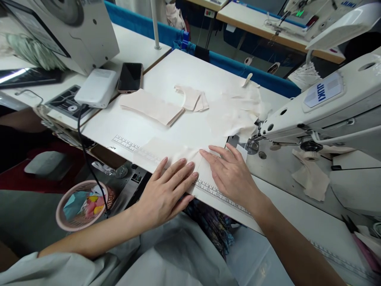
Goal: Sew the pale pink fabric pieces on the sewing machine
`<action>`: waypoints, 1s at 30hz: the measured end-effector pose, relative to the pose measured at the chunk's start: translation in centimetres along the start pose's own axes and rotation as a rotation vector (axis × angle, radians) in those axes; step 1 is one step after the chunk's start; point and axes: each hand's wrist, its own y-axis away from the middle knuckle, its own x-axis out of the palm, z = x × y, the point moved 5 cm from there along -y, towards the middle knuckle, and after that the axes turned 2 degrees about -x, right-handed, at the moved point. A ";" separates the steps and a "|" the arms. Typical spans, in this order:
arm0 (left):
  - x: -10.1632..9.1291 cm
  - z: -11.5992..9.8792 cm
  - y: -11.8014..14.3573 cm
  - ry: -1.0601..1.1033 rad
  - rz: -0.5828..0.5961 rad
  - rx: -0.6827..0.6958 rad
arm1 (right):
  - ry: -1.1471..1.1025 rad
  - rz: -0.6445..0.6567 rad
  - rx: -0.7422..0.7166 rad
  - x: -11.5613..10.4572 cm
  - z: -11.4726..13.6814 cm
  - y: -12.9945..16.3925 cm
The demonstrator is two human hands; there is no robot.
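Hands lie flat on pale cloth at the front of the sewing table (184,63). The left hand (165,190) is spread palm down, fingers loose and holding nothing, its fingertips pressing the near edge of a cream fabric piece (175,153) that rests over the printed ruler (217,194) along the table's front edge. The right hand (233,172) is also flat and open-fingered, just beside the left — its fingertips touch the same piece from the right side, gripping nothing. The cloth is so close in colour to the table that its exact outline is hard to make out; it seems to run from the ruler marks toward the needle area.

Right of the hands stands a white sewing machine (336,103) marked JUKI, with its presser foot (253,145) near the right hand's fingertips. More cream fabric (238,111) is heaped behind the foot. Further back on the table sit a flat stack of cut pieces (151,107) and a smaller folded bundle (192,97), apart from each other. A scrap of the same cloth (311,180) hangs under the machine arm.

To the left — a dark phone (130,76), a white power bank (95,87) with a black cable (86,159), and lower down a pink basket (81,204) of coloured bits.
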 end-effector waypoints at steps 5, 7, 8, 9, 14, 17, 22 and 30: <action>-0.5 0.2 -0.1 0.090 -0.061 -0.034 | -0.026 -0.055 0.020 -0.4 -0.4 0.4; -0.8 0.2 0.1 0.110 -0.073 -0.036 | -0.026 -0.073 0.001 -0.5 -0.5 0.7; -0.9 0.2 0.3 0.114 -0.078 -0.038 | -0.030 -0.077 -0.011 -0.4 -0.5 0.8; -1.0 0.3 0.5 0.115 -0.083 -0.045 | -0.035 -0.077 -0.021 -0.4 -0.5 0.9; -1.6 1.6 2.0 0.062 -0.111 -0.151 | -0.079 -0.065 -0.066 0.0 0.2 -0.2; -1.9 2.7 3.0 0.020 -0.118 -0.227 | -0.085 -0.016 -0.124 0.3 1.7 -2.6; -2.4 4.4 4.1 -0.056 -0.126 -0.311 | -0.068 0.102 -0.221 2.1 4.5 -7.5; -2.3 4.7 4.6 -0.063 -0.118 -0.344 | 0.000 0.121 -0.178 4.0 4.8 -8.9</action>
